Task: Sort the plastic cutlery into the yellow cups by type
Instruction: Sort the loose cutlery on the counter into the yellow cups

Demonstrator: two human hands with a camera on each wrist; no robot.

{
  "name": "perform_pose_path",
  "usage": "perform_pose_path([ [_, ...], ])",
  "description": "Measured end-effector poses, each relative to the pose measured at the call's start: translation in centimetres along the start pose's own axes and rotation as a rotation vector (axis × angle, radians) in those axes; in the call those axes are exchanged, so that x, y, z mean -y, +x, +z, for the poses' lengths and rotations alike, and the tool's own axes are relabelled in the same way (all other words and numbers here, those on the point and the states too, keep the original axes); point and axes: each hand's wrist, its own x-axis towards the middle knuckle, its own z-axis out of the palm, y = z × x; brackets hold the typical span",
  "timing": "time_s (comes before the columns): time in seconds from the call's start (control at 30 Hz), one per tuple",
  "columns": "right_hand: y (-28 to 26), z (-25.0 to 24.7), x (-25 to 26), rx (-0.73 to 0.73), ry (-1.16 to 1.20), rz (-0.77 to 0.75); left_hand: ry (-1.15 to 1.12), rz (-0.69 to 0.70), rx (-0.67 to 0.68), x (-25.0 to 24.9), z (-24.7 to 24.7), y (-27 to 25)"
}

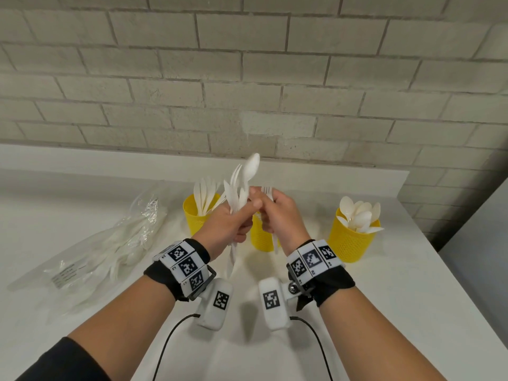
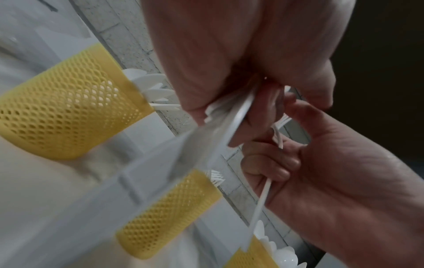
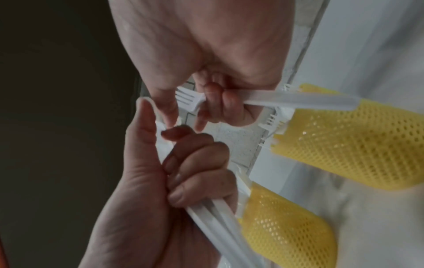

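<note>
My left hand [image 1: 236, 218] grips a bunch of white plastic cutlery [image 1: 243, 180] upright above the counter; a spoon and fork tines stick out on top. My right hand [image 1: 277, 213] touches it from the right and holds one white fork [image 1: 268, 191] in its curled fingers. In the right wrist view that fork [image 3: 190, 100] lies across the right hand's fingers [image 3: 229, 101], and the thumb and forefinger reach toward the bunch. Three yellow mesh cups stand behind: the left cup [image 1: 196, 218] holds knives, the middle cup [image 1: 261, 237] is half hidden, the right cup [image 1: 349, 240] holds spoons.
A clear plastic bag [image 1: 104, 243] with more white cutlery lies on the white counter [image 1: 384, 312] at the left. A brick wall [image 1: 247, 78] runs close behind the cups. The counter's right edge drops away past the spoon cup.
</note>
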Motion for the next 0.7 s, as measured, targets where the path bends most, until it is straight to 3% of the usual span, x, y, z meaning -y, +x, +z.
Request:
perform_pose_path([
  [0.13, 0.2, 0.0, -0.2, -0.011, 0.020, -0.016, -0.017, -0.039, 0.040, -0.2, 0.0, -0.3],
  [0.3, 1.4, -0.1, 0.5, -0.159, -0.093, -0.128, 0.026, -0.043, 0.033, -0.2, -0.3, -0.2],
  [0.5, 1.9, -0.7, 3.6, -0.367, 0.094, -0.301, 0.006, 0.011, -0.060, -0.1, -2.0, 0.2],
  [0.63, 1.4, 0.6, 2.8, -0.311, 0.063, -0.289, -0.108, 0.020, -0.067, -0.5, -3.2, 0.4],
  [0.7, 1.2, 1.6, 1.8, -0.235, -0.033, -0.192, -0.149, 0.018, -0.057, -0.8, -3.6, 0.4],
])
